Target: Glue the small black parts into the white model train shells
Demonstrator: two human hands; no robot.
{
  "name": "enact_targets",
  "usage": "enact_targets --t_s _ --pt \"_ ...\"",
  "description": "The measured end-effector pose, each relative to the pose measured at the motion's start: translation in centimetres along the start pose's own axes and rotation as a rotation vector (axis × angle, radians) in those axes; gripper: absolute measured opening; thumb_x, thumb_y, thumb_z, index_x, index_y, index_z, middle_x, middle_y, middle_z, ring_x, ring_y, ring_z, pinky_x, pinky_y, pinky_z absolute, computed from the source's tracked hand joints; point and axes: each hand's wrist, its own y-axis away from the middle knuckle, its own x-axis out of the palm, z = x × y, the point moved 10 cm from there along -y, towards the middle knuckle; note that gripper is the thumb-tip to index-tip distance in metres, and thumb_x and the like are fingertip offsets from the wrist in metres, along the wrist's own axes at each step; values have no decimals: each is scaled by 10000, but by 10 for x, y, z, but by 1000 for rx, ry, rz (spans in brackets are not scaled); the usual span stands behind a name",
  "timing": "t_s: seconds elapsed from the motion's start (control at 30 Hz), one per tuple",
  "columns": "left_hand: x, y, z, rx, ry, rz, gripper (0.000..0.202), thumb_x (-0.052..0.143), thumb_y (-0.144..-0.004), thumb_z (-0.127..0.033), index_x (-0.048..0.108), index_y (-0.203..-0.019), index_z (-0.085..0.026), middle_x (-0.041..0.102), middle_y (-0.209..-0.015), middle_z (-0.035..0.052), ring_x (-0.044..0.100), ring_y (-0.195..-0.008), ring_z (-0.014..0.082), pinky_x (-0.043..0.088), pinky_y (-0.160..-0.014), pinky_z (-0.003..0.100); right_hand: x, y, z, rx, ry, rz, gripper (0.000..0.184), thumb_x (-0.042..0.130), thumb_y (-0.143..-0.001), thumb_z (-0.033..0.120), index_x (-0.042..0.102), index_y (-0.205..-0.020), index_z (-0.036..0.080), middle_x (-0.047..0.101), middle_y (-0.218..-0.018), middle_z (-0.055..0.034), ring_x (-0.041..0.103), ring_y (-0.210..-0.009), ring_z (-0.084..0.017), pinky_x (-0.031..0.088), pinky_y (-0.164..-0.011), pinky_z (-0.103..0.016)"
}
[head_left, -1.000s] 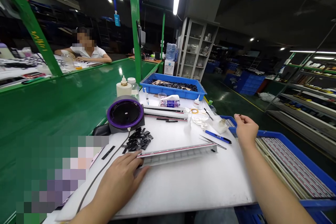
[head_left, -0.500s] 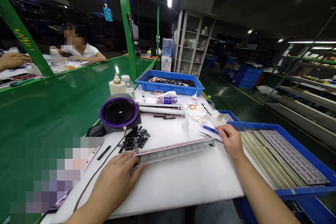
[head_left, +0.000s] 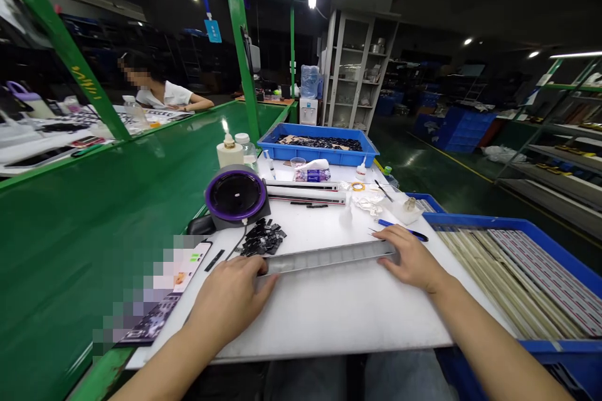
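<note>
A long, narrow grey-white strip (head_left: 324,257) spans the white table between my two hands. My left hand (head_left: 237,288) grips its left end, thumb in front and fingers behind. At the other end my right hand (head_left: 408,255) has closed around the strip in the same way. Just behind the right fingers lies a blue-handled pen-like tool (head_left: 399,227), with a thin dark pointed tool partly hidden near it. Small black flat pieces (head_left: 263,238) form a pile behind the strip's left end, and a single black piece (head_left: 214,260) lies left of them.
A round black device with a purple rim (head_left: 236,195) stands back left. Two finished-looking strips (head_left: 305,196) lie behind. A blue tray of black pieces (head_left: 320,153) sits at the far end, and a blue bin of strips (head_left: 512,223) stands right.
My right hand has let go of the blue-handled tool, now lying on the table, and has taken the strip's right end. The strip has tilted, so its red-lined edge no longer shows.
</note>
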Motion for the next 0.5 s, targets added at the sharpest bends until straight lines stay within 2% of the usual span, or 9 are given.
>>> enact_targets --t_s 0.23,0.5 --pt "4 4 0 -3 -44 -32 261 522 -833 -461 612 -847 -216 667 -814 61 621 -824 278 449 -751 404 3 0 -1 -8 18 -16 405 645 -796 218 586 -1196 203 573 -1152 -108 524 -1087 -298 439 -949 -456" --pt "1 4 -6 20 -75 -104 256 513 -855 -430 615 -778 -208 675 -787 57 616 -816 266 450 -727 388 1 -1 1 -12 -5 -20 371 644 -809 220 609 -1178 214 585 -1122 -93 543 -1054 -281 453 -929 -437"
